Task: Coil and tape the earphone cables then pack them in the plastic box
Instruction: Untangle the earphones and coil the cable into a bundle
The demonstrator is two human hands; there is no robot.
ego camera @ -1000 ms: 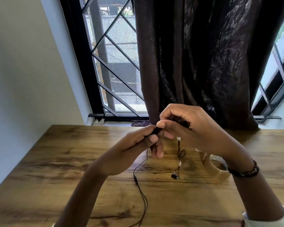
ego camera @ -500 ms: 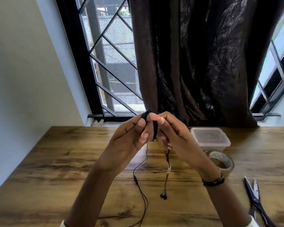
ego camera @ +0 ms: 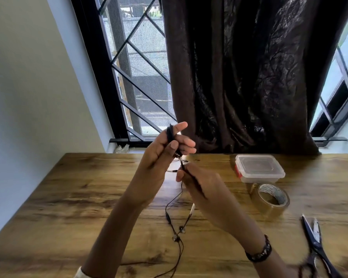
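My left hand (ego camera: 165, 155) is raised above the wooden table (ego camera: 78, 197), with black earphone cable (ego camera: 170, 134) wound in a coil around its fingers and pinned by the thumb. Just below and to the right, my right hand (ego camera: 201, 189) pinches the free length of the same cable. The loose end hangs down from it to the table, ending in earbuds (ego camera: 181, 229). A clear plastic box (ego camera: 258, 168) with its lid on sits at the back right. A roll of clear tape (ego camera: 271, 198) lies in front of it.
Scissors (ego camera: 314, 243) with dark handles lie near the right front edge. A second thin black cable (ego camera: 169, 215) trails over the table toward me. A dark curtain (ego camera: 239, 77) and a barred window (ego camera: 137, 77) stand behind the table's far edge.
My right hand has come off the coil and dropped lower, sliding along the free cable. The left hand keeps the coil and has lifted slightly. The earbuds now rest on the table.
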